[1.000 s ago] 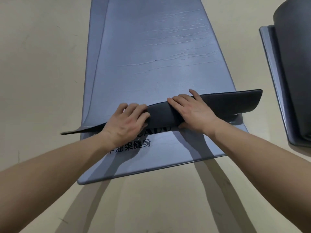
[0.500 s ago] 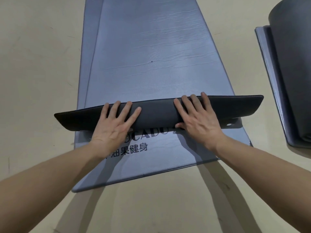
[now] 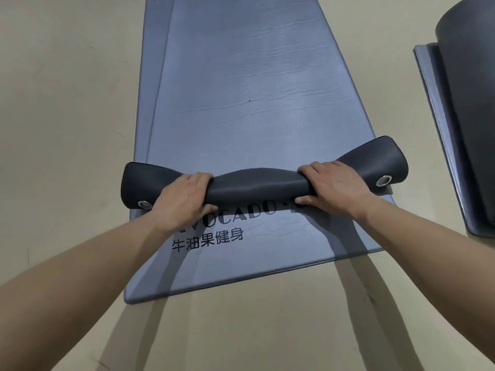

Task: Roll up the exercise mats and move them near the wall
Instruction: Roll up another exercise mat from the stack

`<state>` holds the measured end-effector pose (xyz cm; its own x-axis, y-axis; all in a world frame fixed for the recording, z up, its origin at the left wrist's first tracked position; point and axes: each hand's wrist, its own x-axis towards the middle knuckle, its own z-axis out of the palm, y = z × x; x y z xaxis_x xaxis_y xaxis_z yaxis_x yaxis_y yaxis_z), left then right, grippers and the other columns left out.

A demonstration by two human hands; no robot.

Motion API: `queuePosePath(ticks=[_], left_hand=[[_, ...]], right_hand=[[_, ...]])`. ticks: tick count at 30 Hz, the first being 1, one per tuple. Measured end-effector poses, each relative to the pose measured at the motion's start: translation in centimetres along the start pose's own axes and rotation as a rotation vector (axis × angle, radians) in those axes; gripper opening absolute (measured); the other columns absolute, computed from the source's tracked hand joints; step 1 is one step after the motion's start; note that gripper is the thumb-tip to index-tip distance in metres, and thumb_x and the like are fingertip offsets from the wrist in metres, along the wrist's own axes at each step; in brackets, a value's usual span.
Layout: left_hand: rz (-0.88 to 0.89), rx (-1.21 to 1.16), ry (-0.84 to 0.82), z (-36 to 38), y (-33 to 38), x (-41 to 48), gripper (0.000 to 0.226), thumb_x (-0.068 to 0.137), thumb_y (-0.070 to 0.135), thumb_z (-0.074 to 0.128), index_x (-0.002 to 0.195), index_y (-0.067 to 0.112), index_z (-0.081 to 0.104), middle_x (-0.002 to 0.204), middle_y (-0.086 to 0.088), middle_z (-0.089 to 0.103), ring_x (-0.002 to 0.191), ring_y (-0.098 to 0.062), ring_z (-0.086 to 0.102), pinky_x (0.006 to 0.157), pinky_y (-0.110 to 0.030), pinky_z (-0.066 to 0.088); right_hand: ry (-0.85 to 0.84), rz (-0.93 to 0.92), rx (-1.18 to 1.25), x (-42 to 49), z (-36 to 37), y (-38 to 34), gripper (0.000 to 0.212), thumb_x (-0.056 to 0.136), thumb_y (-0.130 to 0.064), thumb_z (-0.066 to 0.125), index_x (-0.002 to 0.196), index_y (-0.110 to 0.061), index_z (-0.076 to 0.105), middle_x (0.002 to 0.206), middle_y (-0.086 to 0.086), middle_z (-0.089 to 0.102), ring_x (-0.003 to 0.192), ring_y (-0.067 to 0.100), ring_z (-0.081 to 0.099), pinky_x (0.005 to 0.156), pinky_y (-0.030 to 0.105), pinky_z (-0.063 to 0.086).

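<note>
Two grey-blue exercise mats lie stacked lengthwise on the floor. The lower mat point(image 3: 235, 269) carries black lettering near its front end. The near end of the upper mat point(image 3: 254, 76) is curled into a short dark roll point(image 3: 257, 184) with a metal eyelet at each corner. My left hand point(image 3: 184, 199) grips the roll left of centre, fingers over the top and thumb below. My right hand point(image 3: 334, 187) grips it right of centre the same way. The roll's two ends flare wider than its squeezed middle.
The beige floor point(image 3: 67, 116) surrounds the mats. At the right edge another flat mat point(image 3: 439, 129) lies with a large dark rolled mat point(image 3: 471, 89) on top of it, a strip of floor apart from my mats.
The lifted mat end has been folded forward and curled into a tighter roll. Both hands went from flat on the flap to gripping around it.
</note>
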<state>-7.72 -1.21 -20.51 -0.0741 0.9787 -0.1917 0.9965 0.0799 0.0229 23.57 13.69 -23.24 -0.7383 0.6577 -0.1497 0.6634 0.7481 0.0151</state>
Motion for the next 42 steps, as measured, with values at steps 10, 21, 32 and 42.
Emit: queuePosePath(ticks=[10, 21, 32, 42], left_hand=[[-0.026, -0.214, -0.294, -2.2, -0.4, 0.6, 0.098, 0.061, 0.102, 0.01, 0.095, 0.028, 0.064, 0.084, 0.007, 0.065, 0.077, -0.013, 0.06, 0.066, -0.034, 0.042], [-0.122, 0.036, -0.054, -2.0, 0.9, 3.1, 0.058, 0.095, 0.075, 0.033, 0.105, 0.025, 0.062, 0.096, -0.002, 0.064, 0.096, -0.031, 0.061, 0.081, -0.041, 0.039], [0.167, 0.245, 0.222, 2.2, 3.7, -0.1, 0.105, 0.064, 0.054, 0.089, 0.144, 0.0, 0.049, 0.143, -0.02, 0.053, 0.12, -0.037, 0.054, 0.106, -0.047, 0.047], [0.062, 0.126, -0.004, -0.6, 3.4, 4.2, 0.095, 0.076, 0.062, 0.077, 0.152, 0.025, 0.034, 0.146, -0.001, 0.053, 0.125, -0.029, 0.053, 0.105, -0.043, 0.042]], right_hand=[[-0.314, -0.029, 0.324, -1.6, -4.9, 1.8, 0.065, 0.072, -0.092, 0.036, 0.092, -0.032, 0.051, 0.087, -0.009, 0.064, 0.081, 0.017, 0.059, 0.068, 0.034, 0.037], [0.127, 0.058, -0.048, -1.0, -2.5, -0.1, 0.065, 0.099, -0.069, 0.007, 0.121, -0.03, 0.054, 0.1, 0.005, 0.065, 0.088, 0.032, 0.063, 0.067, 0.038, 0.033], [0.385, 0.165, -0.029, 0.3, -0.5, -3.0, 0.054, 0.101, -0.056, 0.04, 0.125, -0.014, 0.064, 0.116, 0.016, 0.059, 0.105, 0.039, 0.052, 0.097, 0.051, 0.04], [-0.17, 0.094, 0.021, 4.4, -5.6, -0.6, 0.076, 0.056, -0.075, 0.073, 0.122, -0.039, 0.061, 0.107, -0.005, 0.065, 0.097, 0.024, 0.062, 0.075, 0.034, 0.048]])
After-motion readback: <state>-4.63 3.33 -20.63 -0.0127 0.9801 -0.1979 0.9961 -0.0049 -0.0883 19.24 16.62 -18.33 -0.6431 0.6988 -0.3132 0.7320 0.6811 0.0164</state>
